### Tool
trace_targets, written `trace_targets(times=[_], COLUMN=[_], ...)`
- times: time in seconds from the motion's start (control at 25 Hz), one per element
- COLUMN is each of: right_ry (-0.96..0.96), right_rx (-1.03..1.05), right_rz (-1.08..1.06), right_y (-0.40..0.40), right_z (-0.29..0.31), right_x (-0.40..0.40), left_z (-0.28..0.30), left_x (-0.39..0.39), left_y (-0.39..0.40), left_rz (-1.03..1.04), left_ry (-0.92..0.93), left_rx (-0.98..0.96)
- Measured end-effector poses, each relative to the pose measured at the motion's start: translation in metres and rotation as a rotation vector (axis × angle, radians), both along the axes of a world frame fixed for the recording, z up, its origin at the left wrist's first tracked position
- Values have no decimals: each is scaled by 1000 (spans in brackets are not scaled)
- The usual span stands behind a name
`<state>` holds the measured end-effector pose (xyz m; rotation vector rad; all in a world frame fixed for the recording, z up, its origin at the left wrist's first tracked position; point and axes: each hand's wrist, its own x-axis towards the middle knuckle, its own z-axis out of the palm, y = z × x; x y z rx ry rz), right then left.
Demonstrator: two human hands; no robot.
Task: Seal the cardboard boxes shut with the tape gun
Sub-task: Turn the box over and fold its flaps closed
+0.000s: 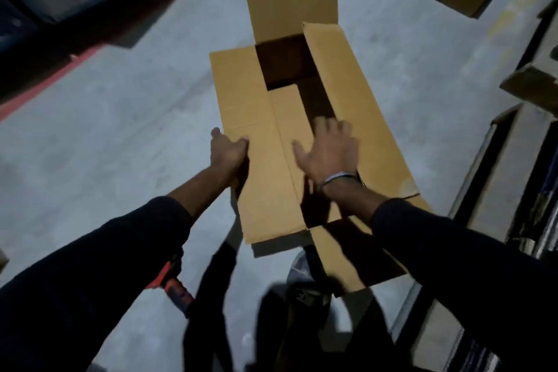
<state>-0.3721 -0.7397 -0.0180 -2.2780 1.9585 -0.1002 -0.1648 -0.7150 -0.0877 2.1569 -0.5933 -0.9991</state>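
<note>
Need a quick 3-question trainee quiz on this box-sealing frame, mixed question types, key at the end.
1. True or false: every flap of the cardboard box already lies flat and closed.
2. Which hand grips the box's side edge? A) left hand B) right hand C) neither
3. Fill in: the right hand is spread with fingers ______ over the folded-in flap.

Key
1. False: the far flap stands up and the dark interior shows.
2. A: its fingers curl round the left flap's edge.
3. Straight (open). Whether the palm touches the flap cannot be told through the motion blur.
</note>
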Motion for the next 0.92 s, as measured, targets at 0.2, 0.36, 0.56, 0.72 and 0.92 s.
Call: trace_targets(times=[0.2,0.36,0.56,0.72,0.92], right_ry=[222,174,97,-52,-303], right_rx=[269,283,118,78,262], right_rz=[-314,-440,-331,-248,-44], right_y=[-36,-48,-41,-22,32], right_z=[-36,-38,11,79,130], right_x=[-38,-49,-16,20,113], left_z=[-13,-24,0,50,116], left_x=[-49,-73,-34,44,141], left_y=[11,-3,-8,32,166], left_rz=[-424,-408,-362,-327,-222], left_ry=[-136,-94,-74,-49,-197], left_rx=[315,355,136,60,22])
